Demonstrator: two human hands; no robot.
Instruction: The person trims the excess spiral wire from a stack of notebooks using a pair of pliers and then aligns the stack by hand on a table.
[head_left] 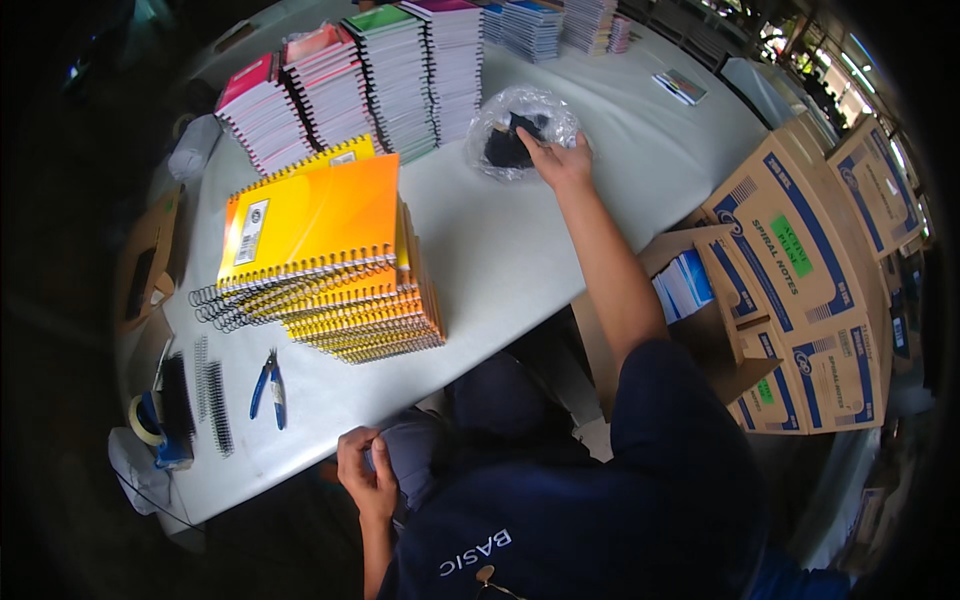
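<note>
Although stock crowds its left and far sides, the pale worktop (pixel 500 270) carries everything between the two hands' reach. To its right, closed brown cartons (pixel 800 250) with blue bands stand piled together; nearer the person, an open carton (pixel 592 335) holds blue-covered booklets (pixel 684 286). Across the far side, four tall notebook stacks stand side by side: a magenta stack (pixel 262 122), a red stack (pixel 338 92), a green stack (pixel 394 82) and a purple stack (pixel 456 75). In front of these, near the worktop's edge, sits a tall yellow-orange notebook stack (pixel 320 215), its black spiral bindings facing the person and loops jutting out at the front left corner.

Right of that pile, and near the purple stack's base, lies a clear plastic bag (pixel 553 108), opened out, with black material (pixel 506 150) inside. The right hand (pixel 564 162) is stretched over its near right part, fingers spread wide; contact with the contents cannot be confirmed. The left hand (pixel 368 472) is below the worktop's edge, beside the person's leg, fingers loosely curled; whether they enclose anything cannot be determined.

Blue-handled pliers (pixel 267 390) lie on the left portion, tips pointing away. Loose black coils (pixel 216 408) lie just left of them, and a tape roll (pixel 146 420) farther left.
</note>
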